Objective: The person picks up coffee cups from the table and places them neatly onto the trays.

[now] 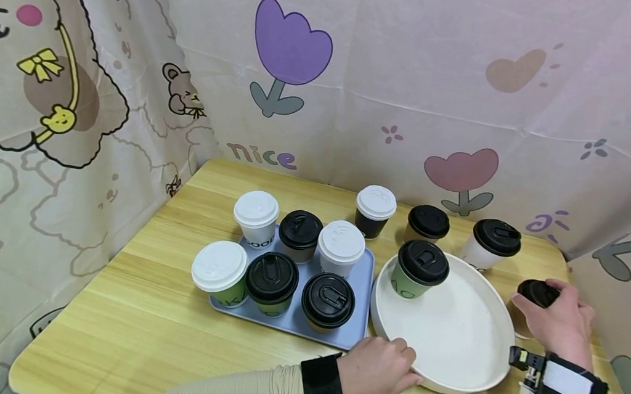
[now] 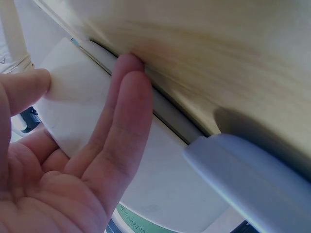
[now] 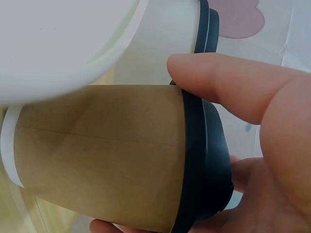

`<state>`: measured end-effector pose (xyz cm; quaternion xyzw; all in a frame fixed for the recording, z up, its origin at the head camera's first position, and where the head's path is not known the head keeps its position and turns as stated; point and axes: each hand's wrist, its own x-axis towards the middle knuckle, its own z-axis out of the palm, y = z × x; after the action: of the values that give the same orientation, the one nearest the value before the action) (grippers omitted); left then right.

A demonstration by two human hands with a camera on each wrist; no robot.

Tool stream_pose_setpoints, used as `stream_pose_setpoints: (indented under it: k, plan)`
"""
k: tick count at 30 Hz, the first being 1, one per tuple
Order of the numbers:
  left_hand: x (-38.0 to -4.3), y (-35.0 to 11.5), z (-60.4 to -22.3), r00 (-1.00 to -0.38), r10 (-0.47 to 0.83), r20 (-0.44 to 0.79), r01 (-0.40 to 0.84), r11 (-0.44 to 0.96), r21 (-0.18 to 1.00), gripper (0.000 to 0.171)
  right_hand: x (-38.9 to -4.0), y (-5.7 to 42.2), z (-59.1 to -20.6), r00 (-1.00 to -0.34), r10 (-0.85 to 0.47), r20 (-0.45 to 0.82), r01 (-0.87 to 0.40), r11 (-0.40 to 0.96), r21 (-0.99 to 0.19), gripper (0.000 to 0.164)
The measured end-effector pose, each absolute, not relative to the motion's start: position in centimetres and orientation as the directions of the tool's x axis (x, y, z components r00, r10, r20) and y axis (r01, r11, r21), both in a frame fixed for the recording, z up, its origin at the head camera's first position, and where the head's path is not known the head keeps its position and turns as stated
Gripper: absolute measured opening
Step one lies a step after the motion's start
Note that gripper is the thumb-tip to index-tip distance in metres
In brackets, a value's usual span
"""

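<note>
My right hand (image 1: 564, 322) grips a brown paper cup (image 3: 107, 150) by its black lid, to the right of a round white tray (image 1: 462, 338). The thumb and fingers lie on either side of the lid in the right wrist view. At the tray's near left edge is my left hand (image 1: 376, 372). Its fingers (image 2: 129, 111) are nearly straight and rest against the tray's side in the left wrist view, with the thumb held apart. One green cup with a black lid (image 1: 420, 270) stands on the left part of the white tray.
Left of the white tray lies a blue rectangular tray (image 1: 365, 287) bearing several lidded cups, some with white lids and some with black. Behind the white tray stand a white-lidded cup (image 1: 374, 211) and two black-lidded cups (image 1: 427, 224). A patterned curtain (image 1: 354, 132) borders the wooden table (image 1: 132, 331).
</note>
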<state>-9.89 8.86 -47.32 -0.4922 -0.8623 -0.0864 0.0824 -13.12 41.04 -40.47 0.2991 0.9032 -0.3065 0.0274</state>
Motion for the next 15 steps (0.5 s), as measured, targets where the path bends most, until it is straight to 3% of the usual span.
stream_pose_setpoints:
  k: [15]
  plan:
    - [-9.99,8.89,-47.36,-0.496,0.836,0.233,0.866,0.495,0.069,0.035,-13.24,41.12,-40.75,-0.821,0.533,-0.205,0.548,0.632,-0.548,0.094]
